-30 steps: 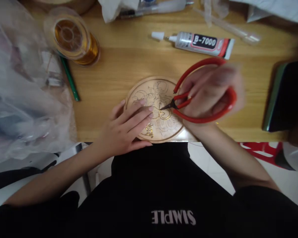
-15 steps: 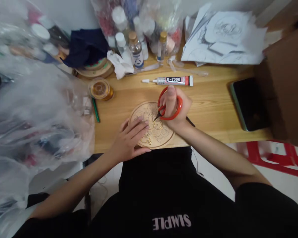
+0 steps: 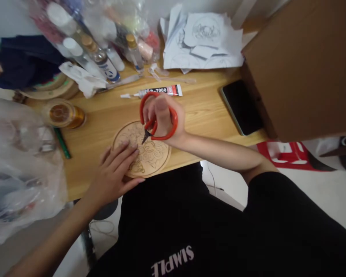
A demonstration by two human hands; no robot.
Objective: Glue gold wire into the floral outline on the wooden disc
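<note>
A round wooden board [image 3: 158,159] lies near the table's front edge, bearing a line drawing and thin gold-coloured wire on some of its lines. My left hand [image 3: 118,167] rests flat over the board's left part, fingers stretched out, and covers some of the drawing. In my right hand [image 3: 168,115] is a pair of red-handled scissors [image 3: 173,125], the fingers wrapped in and around the loops. Their short dark tips point down at the middle of the board, close together. Whether the tips touch it I cannot tell.
Behind the right hand lies a B-7000 glue tube [image 3: 174,90]. A wire spool [image 3: 65,114] and a green pencil [image 3: 62,143] are at left, near plastic bags [image 3: 20,165]. Bottles [image 3: 100,59] and paper drawings [image 3: 202,42] stand behind. At right are a phone [image 3: 242,107] and a cardboard box [image 3: 305,73].
The camera has turned to the right, so the whole scene sits further left. The left hand stays on the board, and the right hand still holds the scissors over its middle.
</note>
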